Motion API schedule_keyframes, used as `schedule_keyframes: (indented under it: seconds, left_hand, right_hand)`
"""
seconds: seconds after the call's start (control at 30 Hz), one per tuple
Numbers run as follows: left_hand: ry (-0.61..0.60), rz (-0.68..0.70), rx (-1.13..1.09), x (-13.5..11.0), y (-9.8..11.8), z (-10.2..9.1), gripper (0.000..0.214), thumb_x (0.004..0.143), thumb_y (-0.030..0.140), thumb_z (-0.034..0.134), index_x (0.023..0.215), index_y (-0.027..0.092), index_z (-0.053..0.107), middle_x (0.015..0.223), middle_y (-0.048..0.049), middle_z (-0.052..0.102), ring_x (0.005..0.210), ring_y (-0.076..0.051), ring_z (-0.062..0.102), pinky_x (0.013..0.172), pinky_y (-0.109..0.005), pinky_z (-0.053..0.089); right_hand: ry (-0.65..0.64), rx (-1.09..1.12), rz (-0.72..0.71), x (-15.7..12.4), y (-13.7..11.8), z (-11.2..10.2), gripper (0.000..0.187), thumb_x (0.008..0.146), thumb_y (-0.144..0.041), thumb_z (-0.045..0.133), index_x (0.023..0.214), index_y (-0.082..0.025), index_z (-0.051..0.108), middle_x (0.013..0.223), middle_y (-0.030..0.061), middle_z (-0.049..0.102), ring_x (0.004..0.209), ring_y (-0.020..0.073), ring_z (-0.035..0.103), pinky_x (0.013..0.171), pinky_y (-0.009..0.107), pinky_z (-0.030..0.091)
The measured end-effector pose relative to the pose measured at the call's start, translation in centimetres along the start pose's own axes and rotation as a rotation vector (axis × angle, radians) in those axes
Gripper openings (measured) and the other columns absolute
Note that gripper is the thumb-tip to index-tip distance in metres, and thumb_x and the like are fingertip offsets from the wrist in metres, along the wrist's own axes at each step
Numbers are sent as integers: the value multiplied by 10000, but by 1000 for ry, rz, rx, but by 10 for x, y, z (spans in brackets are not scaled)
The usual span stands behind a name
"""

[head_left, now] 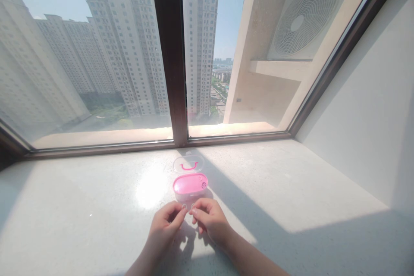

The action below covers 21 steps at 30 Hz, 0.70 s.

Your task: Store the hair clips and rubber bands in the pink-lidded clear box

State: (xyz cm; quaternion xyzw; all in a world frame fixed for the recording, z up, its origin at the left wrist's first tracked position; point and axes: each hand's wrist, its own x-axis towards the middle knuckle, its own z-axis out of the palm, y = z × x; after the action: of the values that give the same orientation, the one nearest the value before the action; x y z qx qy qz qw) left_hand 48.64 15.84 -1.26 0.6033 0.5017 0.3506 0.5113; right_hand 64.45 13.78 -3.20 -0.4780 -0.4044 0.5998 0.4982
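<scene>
Both hands hover close together just in front of an oval pink box (190, 184). My left hand (166, 220) is closed, thumb and fingertips pinching a small pale loop (184, 206). My right hand (208, 216) pinches another small pale loop (192, 206), a short gap from the first. What the loops are made of is too small to tell. Inside the box, at its right end, lie a small dark ring (203, 185) and a fainter light one. Behind the box rests its clear lid (189, 164) with a pink curved handle.
The box stands on a pale, sunlit windowsill (97, 207). A brown window frame (174, 64) rises behind it, with tall buildings and an air-conditioner unit outside the glass. A white wall (362, 108) bounds the right side. Strong glare lies left of the box.
</scene>
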Motion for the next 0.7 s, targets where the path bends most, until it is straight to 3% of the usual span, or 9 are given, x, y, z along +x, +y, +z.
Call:
schedule_keyframes:
  seconds: [0.27,0.7]
  left_hand:
    - [32,15,-7,-2,8,1,327,756,454,645,634,151,629,580,-6,559,544,-146,507,511,-235,392]
    - [6,21,-7,-1,5,0,329,792,445,622,666,142,635,596,-8,557,563,-143,503,521,-231,391]
  right_hand:
    - [-4,-11,-2,1,0,0,210,715,-336,651,696,-131,612,579,2,613,367,57,438,384,192,283]
    - [-11,1,-19,0,1,0,195,720,-314,639,677,-129,597,576,7,611,364,56,425,390,198,279]
